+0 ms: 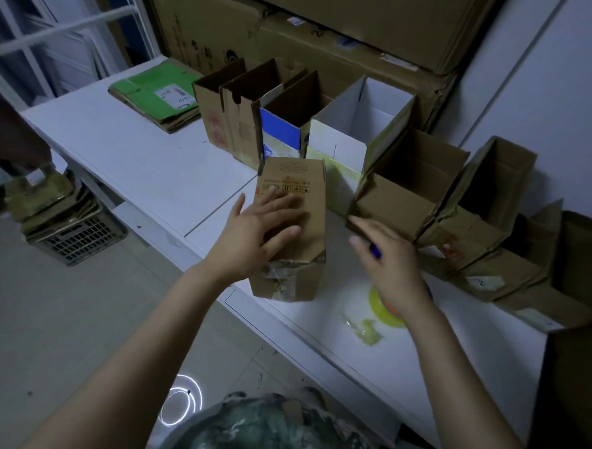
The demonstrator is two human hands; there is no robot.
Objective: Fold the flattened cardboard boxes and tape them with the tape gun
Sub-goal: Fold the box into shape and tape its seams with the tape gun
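White table (147, 161), running from 10 o'clock to 4 o'clock across the view.

Small brown box (300, 176) at centre, folded up, lying on its side. Its near end shows crinkled clear tape.

Left hand (260, 229) lies flat on the box's top face, fingers straight and spread, pointing toward 1 o'clock. It grips nothing.

Right hand (388, 260) is at 3 o'clock from the box and clear of it, blurred. A blue piece (375, 252) shows by its fingers. Cannot tell whether the hand holds it or merely hovers over it.

Yellow tape roll (383, 306) sits on the table under the right wrist, partly hidden. It is possibly part of the tape gun. Crumpled tape scrap (364, 331) lies just beside it at 7 o'clock.

Row of open-topped boxes stands from 11 to 3 o'clock behind the small box, among them a white box (336, 140) and a blue-faced box (280, 129).

Flattened stack with a green top sheet (147, 91) lies at 10 o'clock, well apart from the hands.

Large cartons (331, 47) stand against the wall at 12 o'clock.
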